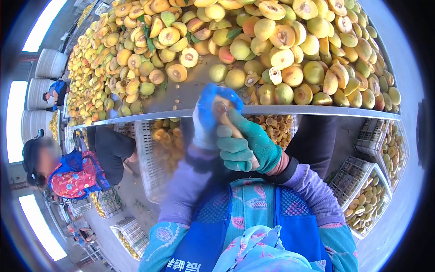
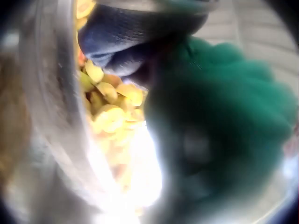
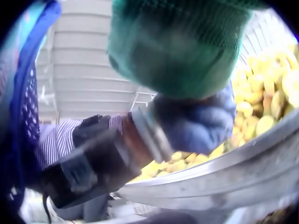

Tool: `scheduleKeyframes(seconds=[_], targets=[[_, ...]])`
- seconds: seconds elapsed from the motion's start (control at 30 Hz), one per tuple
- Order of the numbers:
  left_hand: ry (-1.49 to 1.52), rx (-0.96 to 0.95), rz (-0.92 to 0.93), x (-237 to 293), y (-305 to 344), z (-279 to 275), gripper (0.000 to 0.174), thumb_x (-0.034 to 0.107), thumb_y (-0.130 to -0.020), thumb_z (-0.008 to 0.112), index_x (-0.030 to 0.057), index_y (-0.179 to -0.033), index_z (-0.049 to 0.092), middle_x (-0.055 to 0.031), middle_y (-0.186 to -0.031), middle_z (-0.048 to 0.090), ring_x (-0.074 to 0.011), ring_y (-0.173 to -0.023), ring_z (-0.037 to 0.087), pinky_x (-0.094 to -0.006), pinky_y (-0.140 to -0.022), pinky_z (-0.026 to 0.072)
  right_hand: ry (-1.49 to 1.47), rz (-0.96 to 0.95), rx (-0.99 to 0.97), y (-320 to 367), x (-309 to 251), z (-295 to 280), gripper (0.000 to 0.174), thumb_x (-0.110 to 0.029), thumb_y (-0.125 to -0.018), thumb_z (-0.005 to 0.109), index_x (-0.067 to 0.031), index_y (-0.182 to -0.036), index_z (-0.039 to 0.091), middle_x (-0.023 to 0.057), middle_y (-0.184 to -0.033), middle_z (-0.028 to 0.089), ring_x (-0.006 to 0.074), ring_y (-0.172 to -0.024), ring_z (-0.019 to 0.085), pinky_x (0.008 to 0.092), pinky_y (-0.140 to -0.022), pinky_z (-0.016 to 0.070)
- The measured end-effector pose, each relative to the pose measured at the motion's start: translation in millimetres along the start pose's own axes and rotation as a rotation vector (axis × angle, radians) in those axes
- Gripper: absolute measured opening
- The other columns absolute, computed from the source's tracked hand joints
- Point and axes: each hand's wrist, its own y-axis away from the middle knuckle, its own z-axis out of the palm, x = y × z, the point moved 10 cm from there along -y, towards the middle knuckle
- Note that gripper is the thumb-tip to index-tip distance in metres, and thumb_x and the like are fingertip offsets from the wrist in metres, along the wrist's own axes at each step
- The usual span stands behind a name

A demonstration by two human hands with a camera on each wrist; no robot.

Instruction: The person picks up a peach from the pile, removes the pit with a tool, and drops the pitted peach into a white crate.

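My left hand (image 1: 209, 119), in a blue glove, holds a yellow fruit (image 1: 221, 107) up in front of the metal table's rim (image 1: 317, 110). My right hand (image 1: 247, 147), in a green glove, grips the wooden handle of a small tool (image 1: 229, 123) whose tip meets the fruit. The two hands touch. The left wrist view is blurred: the blue glove (image 2: 121, 42) above, the green glove (image 2: 219, 116) filling the right. In the right wrist view the green glove (image 3: 182, 46) is on top and the blue glove (image 3: 196, 123) is under it. The tool's blade is hidden.
The table carries a big heap of whole and halved yellow fruit (image 1: 272, 41). Under it stand white crates (image 1: 149, 154) with fruit; more crates (image 1: 367, 195) sit on the floor at the right. A person in a floral top (image 1: 68, 172) sits at the left.
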Motion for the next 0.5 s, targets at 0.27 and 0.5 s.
scheduleKeyframes(seconds=[0.27,0.5], targets=[[-1.256,0.181,0.113,83,52,-153,0.017,0.009,-0.086,0.068,0.001,-0.1,0.062,-0.0115,-0.089,0.068,-0.0215,-0.079,0.068,-0.029,-0.07,0.0549,0.587,0.047,0.599,58,-27,-75,0.045,-0.054,-0.098,0.04,-0.011,-0.091,0.052,-0.0017,-0.059,0.047,0.0089,-0.041,0.041,0.0234,-0.038,0.0349],[-1.961,0.165,0.023,68,-109,-126,0.056,0.034,-0.07,0.078,0.008,-0.115,0.056,-0.0199,-0.112,0.058,-0.0361,-0.096,0.06,-0.0416,-0.085,0.0493,0.939,-0.227,0.722,59,-51,-55,0.029,-0.036,-0.099,0.048,-0.0075,-0.097,0.057,-0.0023,-0.064,0.05,0.0057,-0.052,0.049,0.0232,-0.042,0.0374]])
